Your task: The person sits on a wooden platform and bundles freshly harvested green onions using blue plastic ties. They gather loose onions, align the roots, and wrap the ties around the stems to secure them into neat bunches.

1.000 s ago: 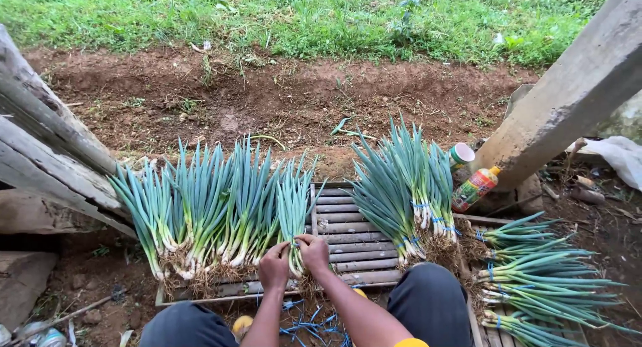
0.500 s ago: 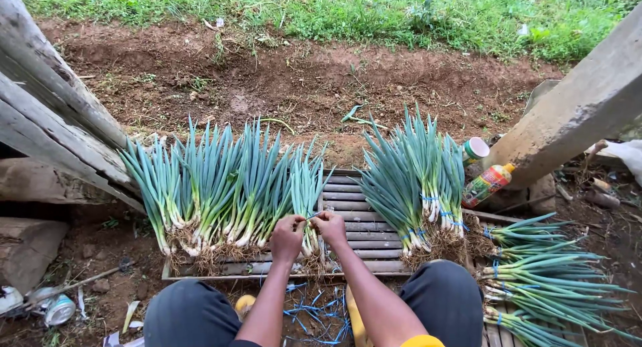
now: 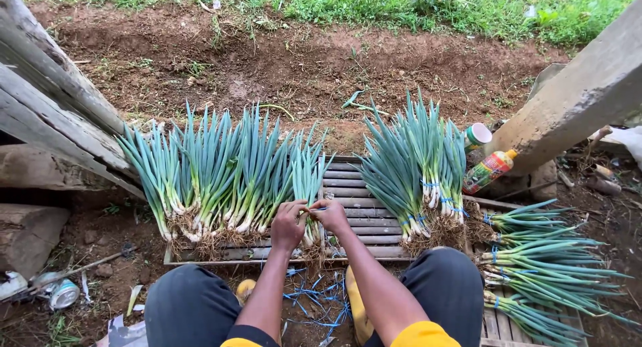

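Head view looked down on a slatted wooden rack (image 3: 361, 193) set on bare soil, with long rows of green onions (image 3: 214, 173) laid across its left side and tied bundles (image 3: 414, 173) on its right. More bundles (image 3: 548, 267) lay at my right knee. I had one small bunch (image 3: 309, 186) in the rack's middle, just beside the left rows — my left hand (image 3: 287, 225) gripped its stems low down, and my right hand (image 3: 329, 215) pinched a blue tie (image 3: 315, 209) against them. Loose blue ties (image 3: 314, 303) lay on the ground between my knees — an orange bottle (image 3: 488, 170) leaned by the post.
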